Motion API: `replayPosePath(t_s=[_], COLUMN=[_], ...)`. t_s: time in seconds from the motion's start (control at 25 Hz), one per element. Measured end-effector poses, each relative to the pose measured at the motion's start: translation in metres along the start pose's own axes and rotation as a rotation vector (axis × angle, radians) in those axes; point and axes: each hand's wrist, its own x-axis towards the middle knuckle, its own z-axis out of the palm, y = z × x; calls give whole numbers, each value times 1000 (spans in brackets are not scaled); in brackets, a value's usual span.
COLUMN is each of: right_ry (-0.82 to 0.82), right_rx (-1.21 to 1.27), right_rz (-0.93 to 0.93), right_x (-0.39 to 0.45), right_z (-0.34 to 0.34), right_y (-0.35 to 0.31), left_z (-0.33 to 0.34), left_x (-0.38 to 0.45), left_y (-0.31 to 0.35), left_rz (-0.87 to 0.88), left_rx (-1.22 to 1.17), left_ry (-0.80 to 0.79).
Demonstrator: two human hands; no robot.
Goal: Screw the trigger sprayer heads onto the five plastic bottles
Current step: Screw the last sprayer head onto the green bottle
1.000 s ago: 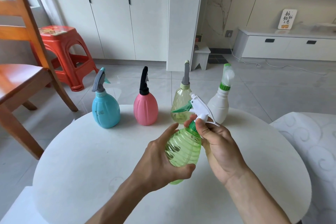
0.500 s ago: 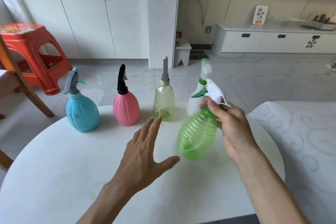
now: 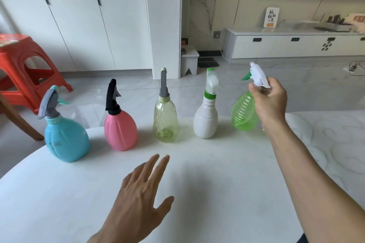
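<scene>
Four bottles with sprayer heads stand in a row on the round white table (image 3: 217, 173): a blue bottle (image 3: 66, 140), a pink bottle (image 3: 120, 130), a pale yellow clear bottle (image 3: 165, 120) and a white bottle (image 3: 205, 118). At the right end of the row is a ribbed green bottle (image 3: 244, 114) with a white sprayer head (image 3: 257, 75). My right hand (image 3: 270, 100) grips it at the neck, under the sprayer. I cannot tell whether its base touches the table. My left hand (image 3: 142, 199) hovers low over the table's middle, fingers spread, holding nothing.
A red plastic stool (image 3: 23, 69) and a wooden chair leg (image 3: 15, 118) stand at the left, beyond the table. A white patterned cushion (image 3: 335, 140) lies to the right of the table. White cabinets and a low TV unit line the far wall.
My left hand let go of the green bottle and opened. My right hand carried the bottle from the table's middle out to the right end of the row.
</scene>
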Motion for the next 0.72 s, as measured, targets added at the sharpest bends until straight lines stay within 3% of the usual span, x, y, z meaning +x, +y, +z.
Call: replayPosePath(t_s=[0.72], right_ry=[-121], right_rx=[-191], right_rz=[26], right_x=[-8], right_z=[23], right_y=[53], left_z=[10], left_x=[6], left_y=[-1], left_rz=[32], left_rx=[204], left_ry=[-77])
